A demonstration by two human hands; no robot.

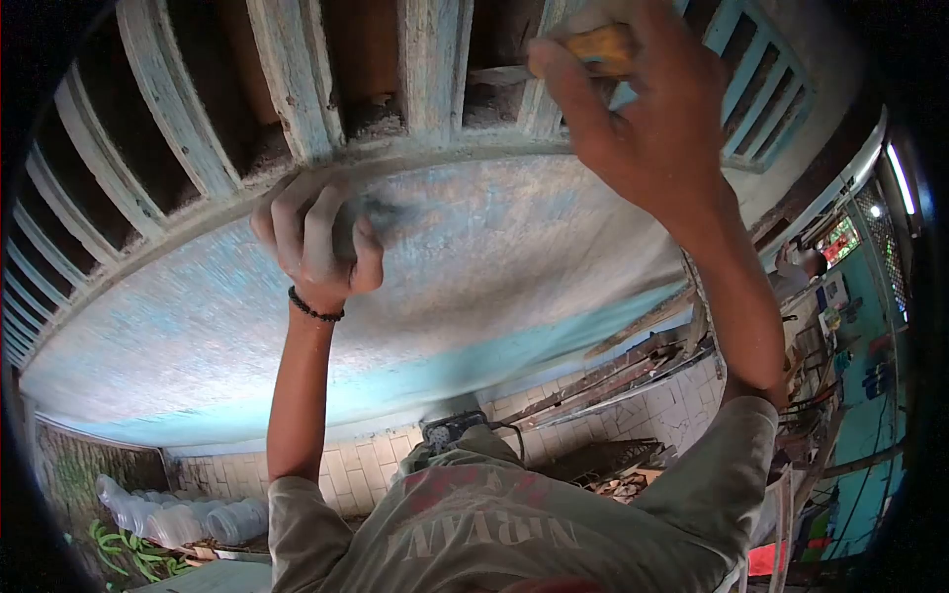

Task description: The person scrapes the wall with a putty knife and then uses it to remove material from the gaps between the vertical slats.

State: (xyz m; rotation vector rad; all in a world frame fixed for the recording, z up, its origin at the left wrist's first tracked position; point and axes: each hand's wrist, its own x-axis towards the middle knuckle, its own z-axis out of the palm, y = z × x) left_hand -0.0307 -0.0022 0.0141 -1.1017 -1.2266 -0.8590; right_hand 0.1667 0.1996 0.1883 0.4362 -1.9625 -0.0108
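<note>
My right hand [652,119] is raised to the slatted wooden grille, slightly blurred. Its fingers are closed round an orange-yellow handle [598,49], which looks like that of a scraper. A thin blade [499,75] sticks out to the left, between two slats. My left hand [314,232] rests at the ledge [386,151] under the grille, against the wall. Its fingers are bent and a little apart, dusty grey, with nothing visible in them. The slats [297,79] show worn pale-blue paint, and crumbs of debris [376,117] lie in the gaps between them.
Below the ledge spreads a wall of faded blue paint [445,257]. Clear plastic containers [183,519] and green bananas [124,549] sit at lower left. Wooden boards [613,381] lean at the right over floor tiles [346,465]. Another person [799,272] is farther off at right.
</note>
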